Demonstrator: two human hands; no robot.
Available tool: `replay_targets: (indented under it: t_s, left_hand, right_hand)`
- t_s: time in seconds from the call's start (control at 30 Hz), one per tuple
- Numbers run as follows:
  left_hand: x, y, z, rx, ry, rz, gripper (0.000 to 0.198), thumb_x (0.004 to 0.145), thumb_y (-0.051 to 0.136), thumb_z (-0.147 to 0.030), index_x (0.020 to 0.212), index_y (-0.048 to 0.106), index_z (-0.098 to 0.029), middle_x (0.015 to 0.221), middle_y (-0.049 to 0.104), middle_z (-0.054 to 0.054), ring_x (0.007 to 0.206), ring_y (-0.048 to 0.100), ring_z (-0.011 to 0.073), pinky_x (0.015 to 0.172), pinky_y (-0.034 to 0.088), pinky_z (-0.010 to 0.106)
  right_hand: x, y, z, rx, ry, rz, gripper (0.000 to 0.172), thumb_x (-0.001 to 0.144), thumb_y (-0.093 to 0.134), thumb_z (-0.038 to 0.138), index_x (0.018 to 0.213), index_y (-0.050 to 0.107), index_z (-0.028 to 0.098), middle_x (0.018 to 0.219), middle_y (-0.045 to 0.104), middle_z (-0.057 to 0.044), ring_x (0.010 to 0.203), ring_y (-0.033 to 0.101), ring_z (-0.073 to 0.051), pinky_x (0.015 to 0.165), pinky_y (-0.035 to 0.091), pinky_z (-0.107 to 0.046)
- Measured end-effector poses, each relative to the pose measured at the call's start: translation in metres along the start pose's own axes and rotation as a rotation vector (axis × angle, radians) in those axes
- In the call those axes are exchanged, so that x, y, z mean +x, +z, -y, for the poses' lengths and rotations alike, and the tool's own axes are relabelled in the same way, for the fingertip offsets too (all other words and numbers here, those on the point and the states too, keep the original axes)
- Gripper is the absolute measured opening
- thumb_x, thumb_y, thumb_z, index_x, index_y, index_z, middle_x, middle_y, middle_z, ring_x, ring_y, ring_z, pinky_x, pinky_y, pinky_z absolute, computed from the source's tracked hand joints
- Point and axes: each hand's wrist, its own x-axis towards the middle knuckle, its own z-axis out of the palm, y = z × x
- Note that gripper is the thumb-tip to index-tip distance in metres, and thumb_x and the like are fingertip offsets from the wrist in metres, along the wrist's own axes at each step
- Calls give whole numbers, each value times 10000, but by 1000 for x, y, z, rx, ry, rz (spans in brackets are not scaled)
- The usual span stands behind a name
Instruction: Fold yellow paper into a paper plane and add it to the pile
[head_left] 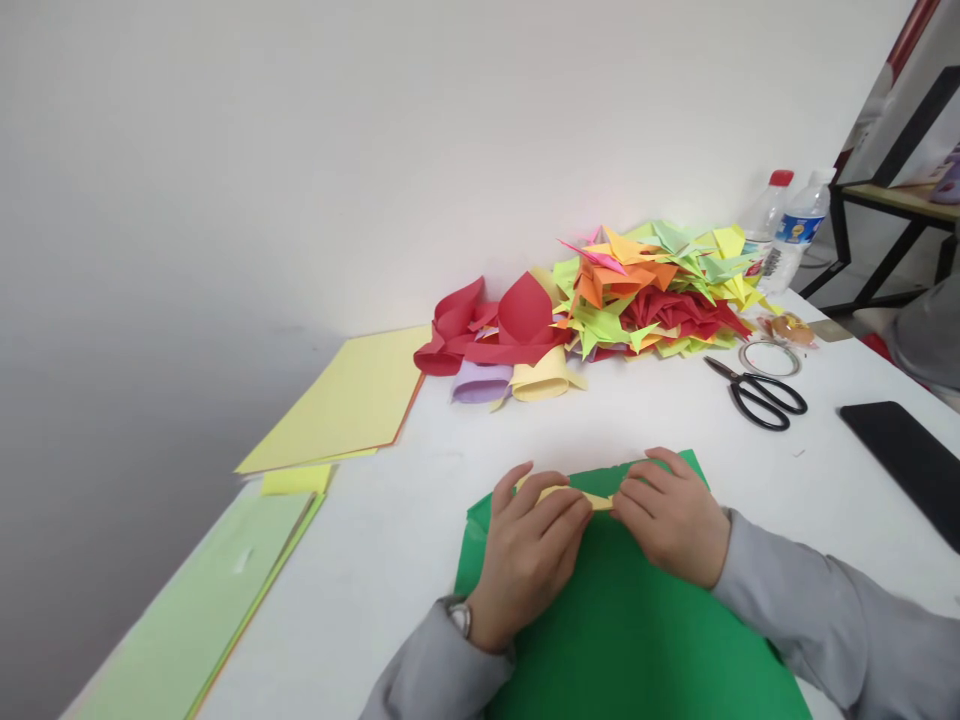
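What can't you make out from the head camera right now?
- Small yellow folded paper piece: mostly covered by the left hand and right hand; its shape is unclear.
- Large green paper sheet: cut off by the bottom edge.
- Flat black phone-like slab: cut off by the right edge.

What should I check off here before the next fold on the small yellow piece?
1. Both hands on yellow paper piece: left hand and right hand pinch it, ok.
2. Piece rests over green sheet: ok.
3. Crease alignment: hidden under fingers, cannot tell.
4. Scissors away from hands: ok.
5. Folded paper pile apart from the sheet: ok.
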Motion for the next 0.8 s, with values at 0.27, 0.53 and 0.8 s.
replay_targets:
  t_s: [0.27,0.53,0.8]
  left_hand:
    - [0,-3,0,8,14,56,264,862,451,-16,863,627,-212,771,709,-23,865,632,174,998,318,427]
    - [2,-6,8,53,31,-3,123,878,587,-125,788,609,-207,690,681,-38,804,614,173,958,357,431]
    - [5,-10,10,21,113,40,159,892,578,-124,763,592,-215,665,669,-60,729,613,132,953,375,402]
  right_hand:
    - [-1,-2,-2,8,-2,7,240,894,455,98,725,607,174,662,599,-17,743,518,-175,913,382,-401]
    - [-1,-1,-6,-4,11,5,219,896,465,102,751,608,181,680,619,-14,767,531,-172,927,364,-400]
    - [1,-4,-11,-52,1,-1,232,919,468,106,769,615,205,706,649,1,803,552,-157,929,356,-390]
